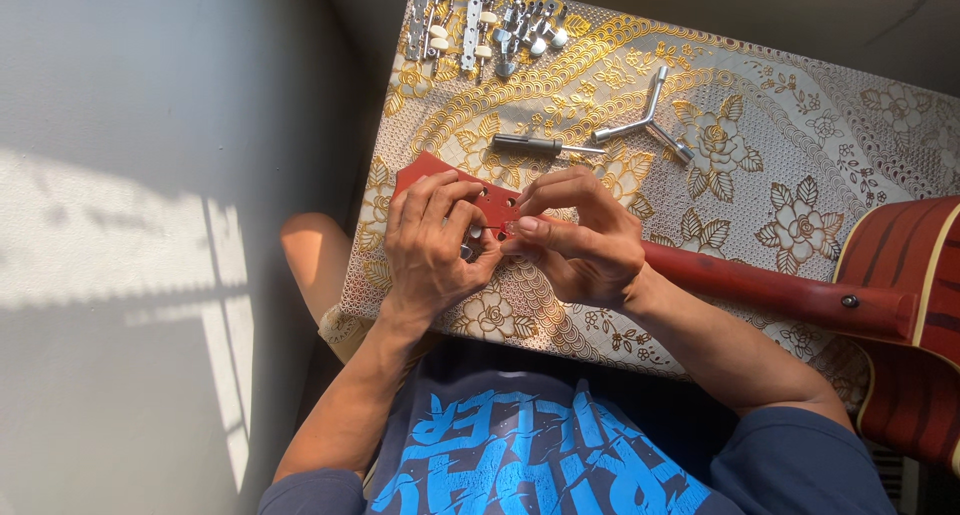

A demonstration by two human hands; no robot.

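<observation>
Two hands, left hand (432, 237) and right hand (580, 237) pinching red guitar headstock (432, 171), gold floral tablecloth (800, 125), grey floor (150, 125)

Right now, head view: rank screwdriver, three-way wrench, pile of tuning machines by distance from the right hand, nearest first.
From the right hand:
1. Screwdriver, lying on the cloth just beyond the fingers.
2. Three-way wrench, beyond the hand and a little to the right.
3. Pile of tuning machines, at the table's far edge, to the left.

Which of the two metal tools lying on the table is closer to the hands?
The straight screwdriver-like tool, lying just above the red headstock. The three-armed wrench lies farther up and to the right.
</observation>
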